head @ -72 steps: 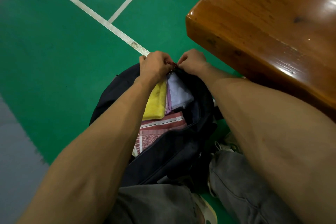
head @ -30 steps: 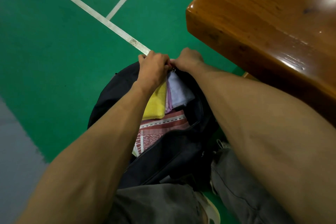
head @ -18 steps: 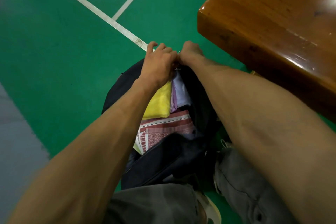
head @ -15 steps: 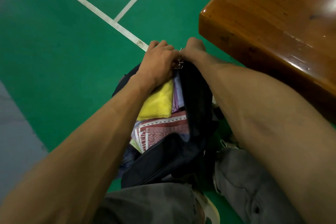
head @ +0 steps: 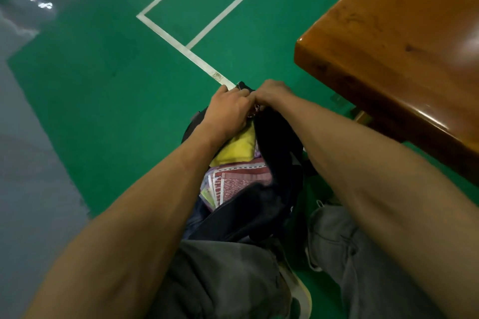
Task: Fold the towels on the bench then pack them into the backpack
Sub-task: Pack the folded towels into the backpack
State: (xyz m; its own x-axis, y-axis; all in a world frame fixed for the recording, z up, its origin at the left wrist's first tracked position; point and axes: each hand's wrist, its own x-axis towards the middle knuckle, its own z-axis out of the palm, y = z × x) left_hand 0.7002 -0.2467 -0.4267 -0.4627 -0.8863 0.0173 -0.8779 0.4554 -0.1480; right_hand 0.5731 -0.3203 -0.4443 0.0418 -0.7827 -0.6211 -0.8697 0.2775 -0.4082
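On the green floor [head: 108, 101], between the person's knees, stands a dark backpack [head: 261, 210] with its main compartment gaping toward the camera. Folded towels sit inside it: a yellow towel [head: 237, 149] lies nearest the top end, and a red patterned towel [head: 241, 179] with white stitched bands lies just below it, with thin edges of paler cloth showing beside both. Both hands meet at the far top edge of the bag. The left hand [head: 228, 111] has its fingers curled down over the rim, pinching the fabric by the opening. The right hand [head: 272, 92] is likewise clenched on the rim just beside it, the knuckles of the two nearly touching; a small metal zipper pull [head: 255, 110] dangles between them. To the right, the glossy brown wooden tabletop [head: 404, 41] holds nothing in the part that shows. White court lines [head: 181, 45] cross the floor beyond the bag. Grey trousers [head: 223, 280] fill the bottom of the view.
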